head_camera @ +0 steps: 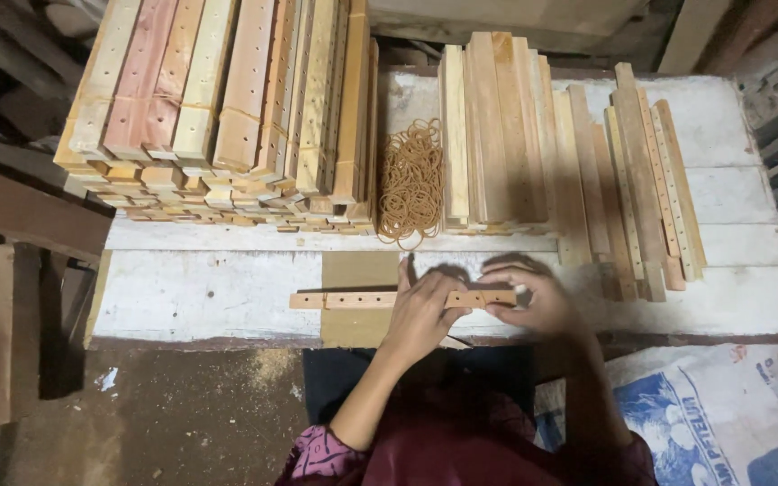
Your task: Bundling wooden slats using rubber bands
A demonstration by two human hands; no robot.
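A long thin wooden strip with drilled holes [353, 300] lies flat across the white table [200, 292], near its front edge. My left hand [420, 310] rests on the strip's middle with fingers curled over it. My right hand [533, 301] pinches the strip's right end. A heap of tan rubber bands [411, 180] lies just behind my hands, between two stacks of wood.
A tall stack of bundled drilled strips [227, 117] fills the table's back left. Loose strips [497, 135] and more drilled strips [646, 180] lie at the back right. A printed white sack [722, 414] sits on the floor at the right. Dark boards [20, 216] lean at the left.
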